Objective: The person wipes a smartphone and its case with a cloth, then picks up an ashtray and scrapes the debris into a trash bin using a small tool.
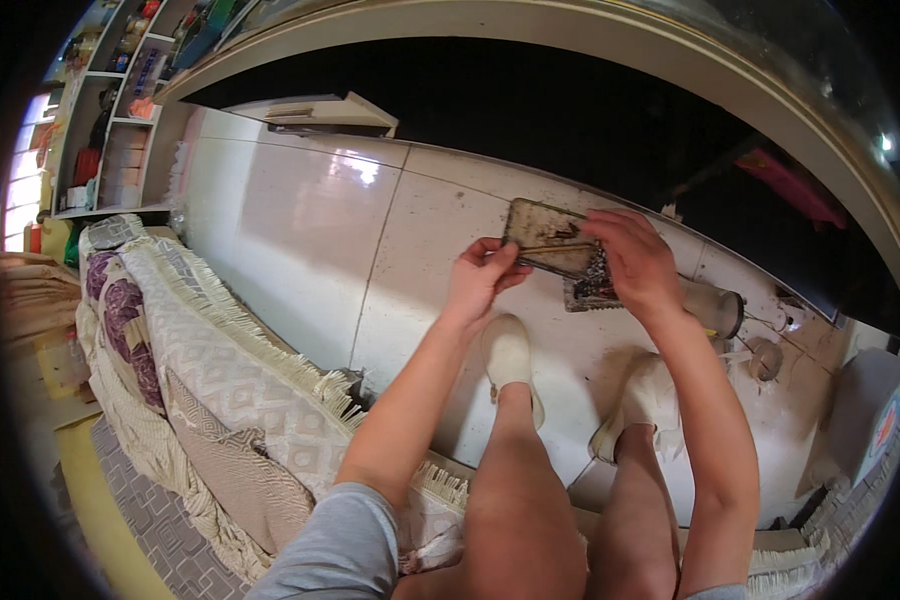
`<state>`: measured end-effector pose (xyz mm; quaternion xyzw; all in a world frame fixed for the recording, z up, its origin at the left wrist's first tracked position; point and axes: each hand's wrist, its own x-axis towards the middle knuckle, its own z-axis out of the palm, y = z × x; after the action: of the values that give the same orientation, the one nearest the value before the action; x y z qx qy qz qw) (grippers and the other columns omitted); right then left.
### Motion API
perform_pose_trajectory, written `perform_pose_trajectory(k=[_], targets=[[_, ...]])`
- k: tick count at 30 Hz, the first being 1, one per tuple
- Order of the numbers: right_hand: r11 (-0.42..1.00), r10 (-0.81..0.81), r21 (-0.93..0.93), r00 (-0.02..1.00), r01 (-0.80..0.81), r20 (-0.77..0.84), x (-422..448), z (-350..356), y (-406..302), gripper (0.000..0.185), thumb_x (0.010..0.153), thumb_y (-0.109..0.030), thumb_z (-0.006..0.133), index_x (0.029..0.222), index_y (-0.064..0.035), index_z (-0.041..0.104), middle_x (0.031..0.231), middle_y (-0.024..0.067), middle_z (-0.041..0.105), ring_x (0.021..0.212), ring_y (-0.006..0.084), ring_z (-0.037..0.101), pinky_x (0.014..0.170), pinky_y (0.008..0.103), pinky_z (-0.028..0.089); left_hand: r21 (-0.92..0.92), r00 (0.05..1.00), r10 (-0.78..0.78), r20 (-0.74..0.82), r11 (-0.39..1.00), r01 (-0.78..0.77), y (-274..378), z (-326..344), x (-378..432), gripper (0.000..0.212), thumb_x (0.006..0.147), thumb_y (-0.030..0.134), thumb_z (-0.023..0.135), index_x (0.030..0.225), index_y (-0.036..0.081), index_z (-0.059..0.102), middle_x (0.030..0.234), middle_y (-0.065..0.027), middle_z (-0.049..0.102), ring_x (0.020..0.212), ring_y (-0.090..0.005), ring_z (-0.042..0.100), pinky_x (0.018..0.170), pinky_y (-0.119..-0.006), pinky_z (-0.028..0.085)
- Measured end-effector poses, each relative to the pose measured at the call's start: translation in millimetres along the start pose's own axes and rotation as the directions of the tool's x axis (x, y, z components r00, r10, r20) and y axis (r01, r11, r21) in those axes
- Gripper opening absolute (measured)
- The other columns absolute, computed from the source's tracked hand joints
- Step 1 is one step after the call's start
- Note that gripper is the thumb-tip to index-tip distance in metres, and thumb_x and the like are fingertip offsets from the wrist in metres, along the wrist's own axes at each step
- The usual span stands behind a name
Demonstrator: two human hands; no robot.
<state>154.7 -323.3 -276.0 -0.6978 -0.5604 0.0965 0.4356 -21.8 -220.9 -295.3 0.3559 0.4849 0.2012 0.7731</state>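
Note:
In my left hand (487, 277) is the left end of a shallow, dark-rimmed rectangular tray (544, 217), its inside stained and dirty. A thin brownish stick (551, 249) lies across it, near my left fingertips. My right hand (637, 262) is at the tray's right end, palm turned inward, fingers extended. Whether it grips anything is hidden. Below the tray, dark crumbly bits (596, 274) sit over a grey piece with a ridged edge (581, 298) that is partly covered by my right hand.
Right of my hand, a cylindrical container (709, 304) lies on the tiled floor (307, 225) near a round roll (765, 358) and thin rods. A fringed, cloth-covered sofa (270, 390) stands at left. The dark table's edge (480, 22) arches overhead, and shelves (127, 135) stand upper left.

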Motion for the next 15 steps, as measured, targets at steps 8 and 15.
perform_pose_trajectory(k=[8,15], targets=[[1.000,0.012,-0.021,0.997,-0.010,0.079,16,11,-12,0.017,0.070,-0.002,0.057,0.085,-0.0087,0.061,0.101,0.0072,0.056,0.097,0.0266,0.049,0.079,0.0339,0.044,-0.057,1.000,0.002,0.013,0.998,-0.001,17,-25,1,0.020,0.078,0.012,0.059,0.090,0.003,0.046,0.080,-0.0070,0.056,0.069,-0.0173,0.061,0.058,-0.021,0.050],[0.995,0.092,0.014,0.990,-0.094,0.107,15,3,-21,0.019,0.070,-0.001,0.055,0.086,-0.0088,0.061,0.102,0.0064,0.055,0.097,0.0256,0.048,0.081,0.0332,0.043,-0.103,0.999,0.038,-0.021,0.994,-0.040,39,-34,2,0.019,0.081,0.018,0.057,0.088,0.003,0.047,0.077,-0.0063,0.057,0.067,-0.0134,0.060,0.058,-0.019,0.050]])
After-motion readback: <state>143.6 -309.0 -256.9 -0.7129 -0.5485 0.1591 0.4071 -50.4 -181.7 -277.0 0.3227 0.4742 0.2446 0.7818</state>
